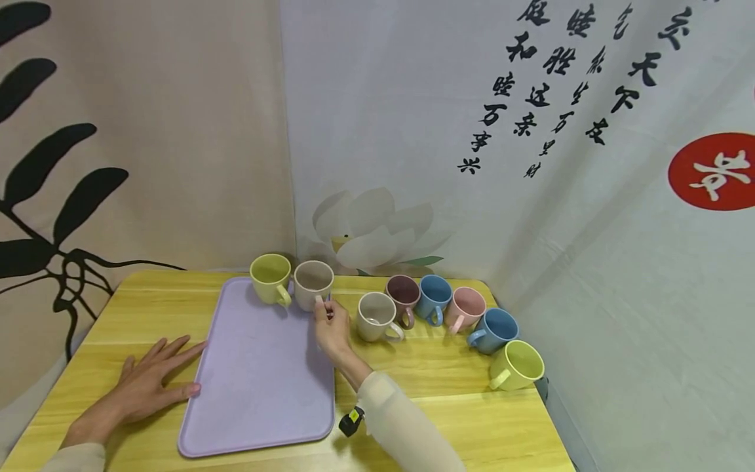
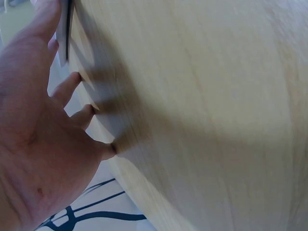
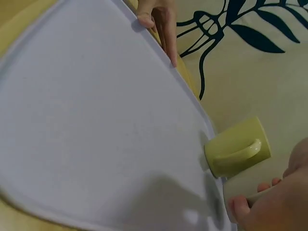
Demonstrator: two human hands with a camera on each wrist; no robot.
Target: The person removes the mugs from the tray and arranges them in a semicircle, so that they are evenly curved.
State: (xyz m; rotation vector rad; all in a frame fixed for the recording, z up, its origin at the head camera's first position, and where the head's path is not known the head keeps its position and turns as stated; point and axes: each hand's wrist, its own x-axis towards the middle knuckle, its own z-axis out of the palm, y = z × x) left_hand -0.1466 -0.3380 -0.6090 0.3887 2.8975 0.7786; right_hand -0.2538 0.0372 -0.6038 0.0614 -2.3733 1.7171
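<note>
Beige mug (image 1: 312, 283) handle pinched by right hand (image 1: 331, 331); wrist cam hides mug.

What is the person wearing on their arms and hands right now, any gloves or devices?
No gloves: both the left hand and right hand are bare. Each forearm wears a pale cream long sleeve that ends at the wrist. A small black device with a yellow-green mark sits by the right wrist. No rings or markings show on the fingers.

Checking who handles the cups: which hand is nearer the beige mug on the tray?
Right. The right hand pinches the handle of the beige mug at the far edge of the lilac tray. The left hand lies flat on the table, touching the tray's left edge.
</note>
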